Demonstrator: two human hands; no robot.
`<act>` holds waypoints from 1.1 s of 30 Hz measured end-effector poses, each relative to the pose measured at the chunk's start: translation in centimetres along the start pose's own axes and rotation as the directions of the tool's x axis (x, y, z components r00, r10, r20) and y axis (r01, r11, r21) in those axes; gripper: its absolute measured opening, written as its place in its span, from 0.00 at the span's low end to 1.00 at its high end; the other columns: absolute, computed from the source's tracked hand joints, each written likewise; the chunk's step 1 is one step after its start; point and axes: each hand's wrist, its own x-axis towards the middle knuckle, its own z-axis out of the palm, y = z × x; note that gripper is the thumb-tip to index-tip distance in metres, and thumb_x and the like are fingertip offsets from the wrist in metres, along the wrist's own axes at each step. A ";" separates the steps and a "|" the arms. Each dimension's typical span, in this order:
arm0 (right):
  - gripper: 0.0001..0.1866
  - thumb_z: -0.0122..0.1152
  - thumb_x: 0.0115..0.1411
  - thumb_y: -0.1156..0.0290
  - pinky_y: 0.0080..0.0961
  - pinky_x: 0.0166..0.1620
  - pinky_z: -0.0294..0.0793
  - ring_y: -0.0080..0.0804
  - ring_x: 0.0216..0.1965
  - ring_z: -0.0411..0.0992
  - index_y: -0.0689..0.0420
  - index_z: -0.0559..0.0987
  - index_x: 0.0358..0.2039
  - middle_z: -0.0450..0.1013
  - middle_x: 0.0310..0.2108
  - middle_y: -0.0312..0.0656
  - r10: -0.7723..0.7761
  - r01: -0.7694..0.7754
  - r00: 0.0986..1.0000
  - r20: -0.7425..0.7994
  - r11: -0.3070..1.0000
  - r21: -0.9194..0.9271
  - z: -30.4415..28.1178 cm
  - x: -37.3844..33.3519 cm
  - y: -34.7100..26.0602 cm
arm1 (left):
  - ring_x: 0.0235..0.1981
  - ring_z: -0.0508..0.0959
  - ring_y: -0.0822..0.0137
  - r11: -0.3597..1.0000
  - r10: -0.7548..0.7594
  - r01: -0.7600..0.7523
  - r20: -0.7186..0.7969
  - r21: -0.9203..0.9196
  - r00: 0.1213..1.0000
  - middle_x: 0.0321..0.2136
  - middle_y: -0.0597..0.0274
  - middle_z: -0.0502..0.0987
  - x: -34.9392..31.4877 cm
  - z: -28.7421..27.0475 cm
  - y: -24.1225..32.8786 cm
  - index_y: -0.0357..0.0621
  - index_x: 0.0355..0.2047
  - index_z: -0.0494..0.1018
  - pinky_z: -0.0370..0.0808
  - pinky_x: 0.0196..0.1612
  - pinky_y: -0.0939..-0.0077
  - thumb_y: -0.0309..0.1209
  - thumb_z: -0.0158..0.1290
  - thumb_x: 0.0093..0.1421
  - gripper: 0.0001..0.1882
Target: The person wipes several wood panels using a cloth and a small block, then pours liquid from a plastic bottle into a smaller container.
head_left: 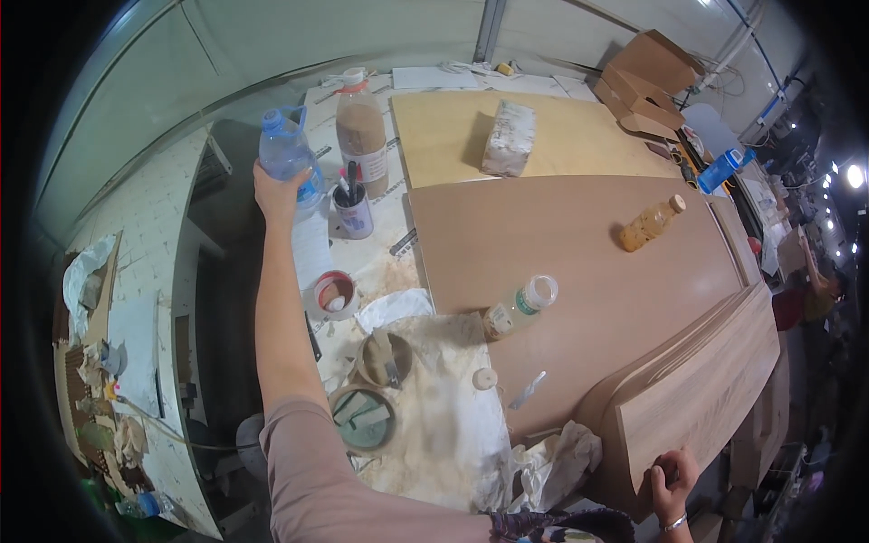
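Observation:
At the far left of the table, my left hand (279, 188) is closed round a clear blue plastic water jug (288, 156) with a loop handle and a blue cap. The jug is upright. Just right of it stand a large bottle of brown powder (360, 127) and a cup (353, 217) with pens in it. My right hand (673, 481) is at the lower right, by the near edge of a wood-grain board (701, 385). Its fingers are curled, with a dark spot between them that I cannot identify.
An open clear bottle (520, 308), its round cap (485, 378) and a bottle of amber liquid (654, 223) are on the table. A wrapped block (510, 138) stands behind. Tape rolls (364, 418) lie near my left arm. A cardboard box (644, 81) sits far right.

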 end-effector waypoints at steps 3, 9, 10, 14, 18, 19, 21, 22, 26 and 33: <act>0.12 0.65 0.51 0.67 0.28 0.31 0.60 0.32 0.24 0.62 0.60 0.74 0.30 0.64 0.22 0.39 -0.029 0.028 0.999 -0.024 0.999 -0.020 0.5 0.1 -0.3 | 0.56 0.75 0.49 0.993 -0.102 0.094 0.117 0.071 0.988 0.54 0.45 0.74 0.2 1.4 -3.2 0.33 0.60 0.63 0.70 0.58 0.62 0.37 0.75 0.40 0.50; 0.13 0.65 0.51 0.67 0.30 0.29 0.58 0.33 0.23 0.60 0.59 0.73 0.31 0.61 0.22 0.40 0.007 -0.008 1.000 -0.025 0.998 -0.054 -0.3 -0.2 -0.9 | 0.59 0.73 0.50 0.986 -0.051 0.083 0.222 -0.141 0.974 0.58 0.40 0.71 0.2 3.6 -6.2 0.29 0.64 0.57 0.68 0.61 0.62 0.41 0.75 0.41 0.56; 0.12 0.65 0.51 0.67 0.30 0.29 0.59 0.34 0.23 0.61 0.59 0.73 0.31 0.62 0.22 0.40 -0.004 0.004 1.000 0.016 0.999 -0.049 -0.4 0.0 -1.0 | 0.60 0.72 0.49 0.993 -0.077 0.094 0.215 -0.070 0.974 0.59 0.37 0.70 0.5 3.2 -7.6 0.27 0.65 0.55 0.67 0.62 0.63 0.43 0.75 0.41 0.58; 0.12 0.66 0.48 0.69 0.32 0.27 0.60 0.37 0.21 0.62 0.58 0.75 0.31 0.64 0.21 0.41 -0.104 0.104 0.995 0.005 0.994 0.022 0.4 0.7 0.3 | 0.63 0.68 0.46 0.992 -0.059 0.056 0.024 0.109 0.998 0.61 0.27 0.65 2.4 -0.1 -11.6 0.22 0.67 0.50 0.64 0.65 0.63 0.50 0.73 0.44 0.63; 0.11 0.67 0.48 0.72 0.30 0.26 0.60 0.35 0.21 0.62 0.58 0.76 0.33 0.64 0.21 0.40 -0.123 0.123 0.992 -0.008 0.992 0.028 -0.3 1.0 0.0 | 0.58 0.73 0.50 1.000 -0.014 0.013 0.040 0.022 0.999 0.58 0.32 0.69 -2.2 -1.2 -4.5 0.24 0.67 0.52 0.68 0.62 0.63 0.48 0.68 0.55 0.54; 0.11 0.67 0.48 0.72 0.30 0.26 0.60 0.35 0.21 0.62 0.58 0.76 0.33 0.63 0.20 0.40 -0.139 0.137 0.990 0.023 0.989 0.055 -0.4 1.3 -0.4 | 0.59 0.72 0.54 1.000 -0.023 0.023 0.052 0.015 0.998 0.59 0.36 0.68 -3.1 -3.7 -2.2 0.27 0.68 0.52 0.67 0.62 0.65 0.44 0.67 0.57 0.51; 0.11 0.67 0.48 0.72 0.29 0.26 0.59 0.34 0.21 0.61 0.58 0.76 0.33 0.62 0.20 0.40 -0.142 0.139 0.989 0.049 0.988 0.073 -0.6 1.9 -0.9 | 0.60 0.71 0.57 1.000 -0.021 0.021 0.079 -0.001 0.997 0.61 0.39 0.68 -5.4 -5.8 2.3 0.31 0.69 0.52 0.66 0.63 0.66 0.41 0.66 0.59 0.47; 0.11 0.67 0.48 0.72 0.29 0.26 0.59 0.34 0.21 0.61 0.58 0.76 0.33 0.62 0.20 0.40 -0.132 0.128 0.990 0.045 0.989 0.076 -0.8 1.9 -0.9 | 0.57 0.73 0.59 0.999 0.021 -0.014 0.147 -0.051 0.989 0.58 0.42 0.71 -7.1 -6.5 4.9 0.31 0.67 0.55 0.68 0.60 0.68 0.38 0.64 0.61 0.42; 0.10 0.68 0.47 0.73 0.29 0.25 0.61 0.33 0.21 0.62 0.58 0.76 0.30 0.62 0.20 0.39 -0.132 0.127 0.991 0.030 0.981 0.145 -0.7 1.8 -0.5 | 0.41 0.77 0.72 0.976 0.195 -0.116 0.500 -0.186 0.844 0.43 0.61 0.79 -17.6 -8.4 13.6 0.37 0.55 0.73 0.74 0.48 0.78 0.23 0.54 0.65 0.18; 0.08 0.68 0.49 0.75 0.29 0.26 0.64 0.34 0.22 0.66 0.57 0.77 0.29 0.65 0.21 0.39 -0.194 0.187 0.981 0.013 0.961 0.205 -1.2 1.4 -0.5 | 0.52 0.77 0.53 0.824 0.342 -0.550 0.893 -0.136 0.293 0.49 0.54 0.79 -36.2 -6.9 19.2 0.43 0.48 0.77 0.76 0.51 0.62 0.29 0.63 0.53 0.20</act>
